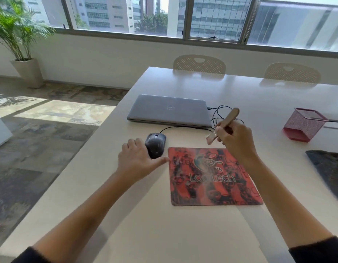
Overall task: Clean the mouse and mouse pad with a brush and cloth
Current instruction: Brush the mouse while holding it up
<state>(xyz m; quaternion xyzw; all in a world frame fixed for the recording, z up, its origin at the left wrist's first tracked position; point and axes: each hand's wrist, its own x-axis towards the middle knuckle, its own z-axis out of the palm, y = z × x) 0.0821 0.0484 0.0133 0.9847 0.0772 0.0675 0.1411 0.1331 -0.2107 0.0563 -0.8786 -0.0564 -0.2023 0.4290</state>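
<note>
A dark wired mouse (156,144) sits on the white table (145,224), just left of the red and black mouse pad (211,179). My left hand (138,160) lies beside the mouse on its near left, fingers loosely spread, thumb stretched toward the pad's corner; I cannot tell if it touches the mouse. My right hand (234,139) hovers above the pad's far edge and grips a wooden-handled brush (227,118), bristles pointing down-left. A dark grey cloth (329,168) lies at the right edge.
A closed grey laptop (170,110) lies behind the mouse, with black cables (217,116) trailing to its right. A pink mesh holder (304,124) lies tipped over at the right. Two chairs (199,64) stand at the far side. The table's left edge drops to carpet.
</note>
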